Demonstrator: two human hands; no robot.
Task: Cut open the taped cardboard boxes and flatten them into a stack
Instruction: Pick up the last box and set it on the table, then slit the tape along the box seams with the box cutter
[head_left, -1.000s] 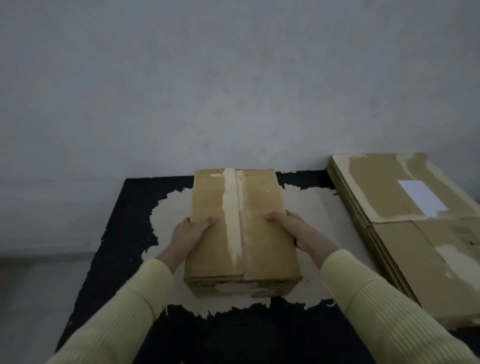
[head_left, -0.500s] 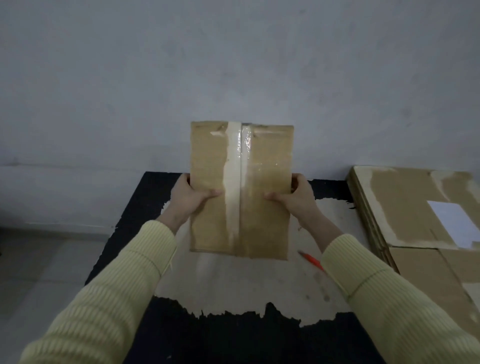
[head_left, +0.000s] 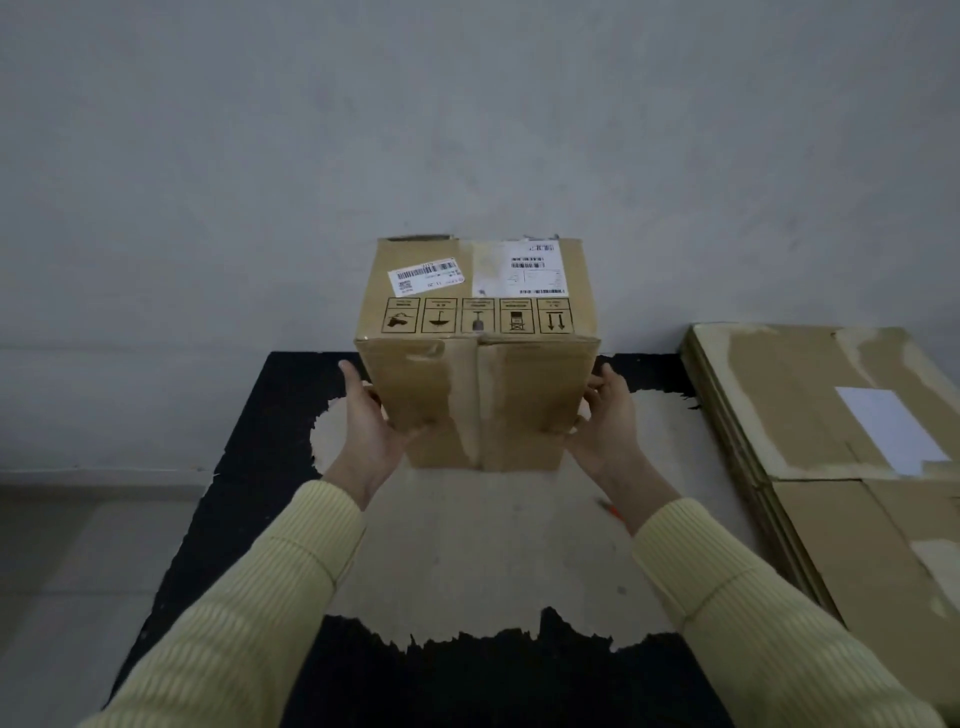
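Nearest to us were our two pale yellow ribbed sleeves (head_left: 270, 587), reaching forward over the black table (head_left: 244, 467). A large pale patch (head_left: 493, 561) with ragged edges covered the middle of the table. On it, just beside our right wrist, lay a small red thing (head_left: 609, 508), too little of it showing to name.

Beyond the patch's middle we held the box (head_left: 514, 410) between both hands, over the far half of the table. Our left hand (head_left: 366, 431) clasped its lower left side, thumb lying on the near face and fingers going round behind. Our right hand (head_left: 605, 421) clasped the lower right side the same way. We could not tell whether the box touched the table.

The box was plain brown cardboard, closed, and tilted so that we saw two faces. The near face had a strip of clear tape (head_left: 480, 405) running down its middle seam, with scuffed, dented board to the left of it. The face above carried a row of five black handling symbols (head_left: 478, 315), a slanted white barcode sticker (head_left: 423, 274) and a larger white shipping label (head_left: 519, 270).

To the right lay a stack (head_left: 831, 441) of flattened cardboard, apart from the box. Behind everything stood a grey wall (head_left: 467, 130).
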